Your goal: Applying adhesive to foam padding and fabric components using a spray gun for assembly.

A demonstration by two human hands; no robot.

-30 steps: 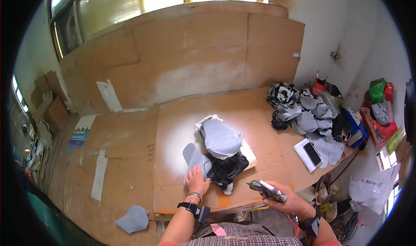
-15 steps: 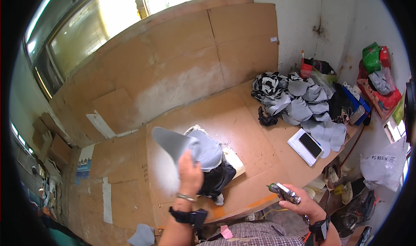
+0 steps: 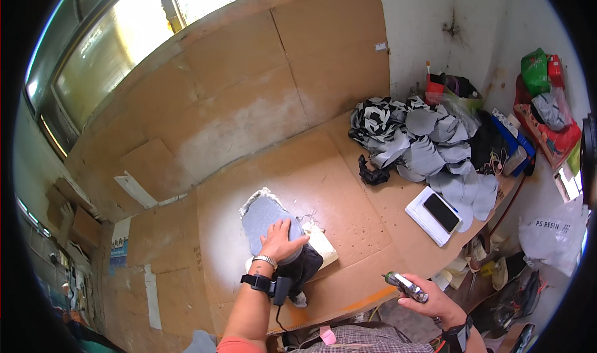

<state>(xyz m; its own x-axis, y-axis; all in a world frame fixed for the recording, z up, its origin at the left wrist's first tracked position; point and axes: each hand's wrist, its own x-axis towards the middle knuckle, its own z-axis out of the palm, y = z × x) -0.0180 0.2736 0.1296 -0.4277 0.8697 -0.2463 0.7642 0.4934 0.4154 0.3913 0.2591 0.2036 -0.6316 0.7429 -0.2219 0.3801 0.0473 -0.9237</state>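
1. Grey panel point(image 3: 258, 217): atop pile point(image 3: 306, 267) on worktop point(image 3: 360, 229); long axis upper-left to lower-right.
2. Left hand point(image 3: 281, 241): fingers spread on panel.
3. Right hand point(image 3: 435, 300): fingers clasping metal tool point(image 3: 408, 286), green tip upper-left.

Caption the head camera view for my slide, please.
Left hand rests on a grey piece while the right hand holds a silver, green-tipped tool at a cardboard-covered table.

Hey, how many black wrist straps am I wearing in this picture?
2. The left strap is below your left hand, which rests on the gray piece; the right strap is behind your right hand, which grips the metal tool.
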